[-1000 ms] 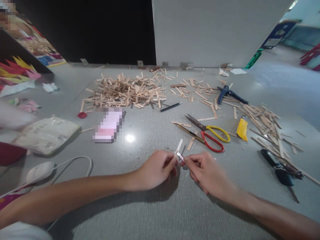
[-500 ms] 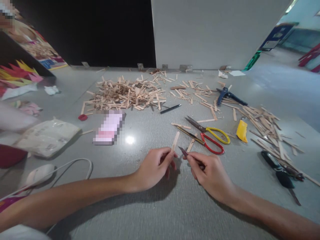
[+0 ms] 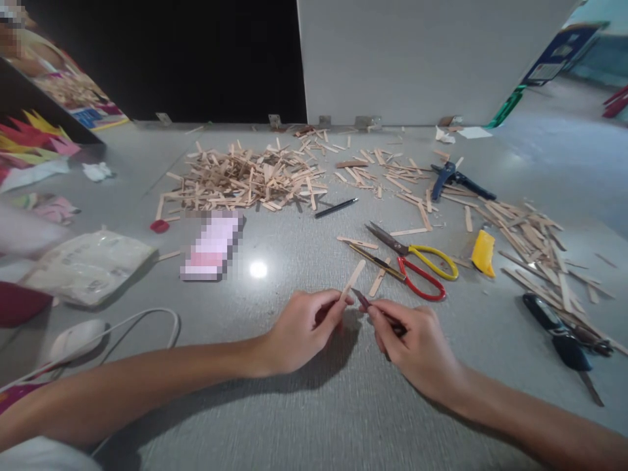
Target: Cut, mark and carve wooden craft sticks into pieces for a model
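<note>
My left hand (image 3: 307, 329) pinches a wooden popsicle stick (image 3: 354, 277), its rounded end slanting up and away to the right. In my right hand (image 3: 415, 347) is a craft knife (image 3: 362, 299); its blade points left, close against the stick's edge. Whether the blade touches the wood I cannot tell. Beyond my hands lie open scissors (image 3: 426, 273) with one yellow and one red handle, a gold-and-black pencil (image 3: 377, 260) and a notched stick (image 3: 379, 277).
A large heap of sticks (image 3: 250, 176) lies at the back, more (image 3: 540, 242) at right. Around are a black pen (image 3: 336, 208), blue cutter (image 3: 456, 182), yellow tool (image 3: 483, 254), keys (image 3: 572, 353), pink phone (image 3: 213, 245), plastic bag (image 3: 95, 267) and corded white mouse (image 3: 81, 339).
The popsicle stick in my left hand has tilted further right, towards the knife blade. My view has shifted slightly; the right hand keeps its hold on the knife.
</note>
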Demonstrator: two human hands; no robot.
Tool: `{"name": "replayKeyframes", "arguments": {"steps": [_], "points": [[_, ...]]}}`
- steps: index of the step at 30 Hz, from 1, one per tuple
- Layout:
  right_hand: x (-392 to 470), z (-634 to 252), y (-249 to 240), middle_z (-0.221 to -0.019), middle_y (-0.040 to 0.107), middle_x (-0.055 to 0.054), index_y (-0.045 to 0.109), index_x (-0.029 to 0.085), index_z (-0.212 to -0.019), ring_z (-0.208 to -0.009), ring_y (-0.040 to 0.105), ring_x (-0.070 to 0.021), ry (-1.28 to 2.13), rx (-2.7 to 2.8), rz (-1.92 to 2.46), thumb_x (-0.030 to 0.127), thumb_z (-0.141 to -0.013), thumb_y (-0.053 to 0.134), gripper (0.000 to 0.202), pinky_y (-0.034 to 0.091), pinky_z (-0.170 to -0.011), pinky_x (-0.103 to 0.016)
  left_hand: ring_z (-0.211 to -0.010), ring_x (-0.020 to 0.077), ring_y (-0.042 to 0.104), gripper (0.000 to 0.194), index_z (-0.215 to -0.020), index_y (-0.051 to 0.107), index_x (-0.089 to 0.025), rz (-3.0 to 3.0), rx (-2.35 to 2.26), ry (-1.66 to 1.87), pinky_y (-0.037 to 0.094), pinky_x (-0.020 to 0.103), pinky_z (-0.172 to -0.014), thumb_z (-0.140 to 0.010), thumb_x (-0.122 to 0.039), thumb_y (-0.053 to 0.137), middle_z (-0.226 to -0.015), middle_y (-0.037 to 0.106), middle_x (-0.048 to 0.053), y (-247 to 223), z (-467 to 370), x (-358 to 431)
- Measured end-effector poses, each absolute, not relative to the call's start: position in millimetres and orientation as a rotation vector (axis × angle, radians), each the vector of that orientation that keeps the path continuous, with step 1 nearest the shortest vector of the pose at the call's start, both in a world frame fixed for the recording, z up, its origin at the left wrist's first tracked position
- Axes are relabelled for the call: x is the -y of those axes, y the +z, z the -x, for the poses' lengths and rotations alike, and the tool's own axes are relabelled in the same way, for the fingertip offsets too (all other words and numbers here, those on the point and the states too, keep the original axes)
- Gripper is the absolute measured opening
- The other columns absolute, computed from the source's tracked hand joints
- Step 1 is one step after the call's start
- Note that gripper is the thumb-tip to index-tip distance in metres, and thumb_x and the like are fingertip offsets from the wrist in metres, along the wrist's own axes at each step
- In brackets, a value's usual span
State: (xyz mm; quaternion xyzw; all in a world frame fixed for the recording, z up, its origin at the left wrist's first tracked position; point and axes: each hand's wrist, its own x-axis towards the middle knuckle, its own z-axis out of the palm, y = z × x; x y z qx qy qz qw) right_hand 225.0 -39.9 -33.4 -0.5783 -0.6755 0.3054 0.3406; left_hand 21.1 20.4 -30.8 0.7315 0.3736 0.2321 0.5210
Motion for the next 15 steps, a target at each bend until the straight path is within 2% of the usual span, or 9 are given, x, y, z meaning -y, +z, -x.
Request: {"name": "replayKeyframes", "arguments": {"steps": [7, 15], "points": [[38.8, -224.5, -29.1, -0.053, 0.041, 0.005, 0.061, 0.022, -0.072, -0.047, 0.034, -0.0115, 0.900, 1.757, 1.578, 0.036, -0.103, 0.049, 0.036, 0.028, -0.048, -0.028, -0.044, 0.0094, 0.048, 0.042, -0.071, 0.058, -0.021, -1.878, -0.915, 0.545, 0.035, 0.021, -0.050, -0.108, -0.036, 0.044, -0.052, 0.056, -0.004, -27.8, -21.1, -20.5], [35.0, -225.5, -24.6, -0.055, 0.037, 0.005, 0.055, 0.022, -0.068, -0.051, 0.032, -0.0120, 1.090, 1.696, 1.553, 0.043, -0.103, 0.048, 0.042, 0.023, -0.046, -0.027, -0.041, 0.0077, 0.054, 0.046, -0.085, 0.061, -0.018, -1.494, -0.858, 0.488, 0.038, 0.018, -0.042, -0.107, -0.056, 0.047, -0.068, 0.066, -0.001, -31.4, -22.9, -19.1]]}}
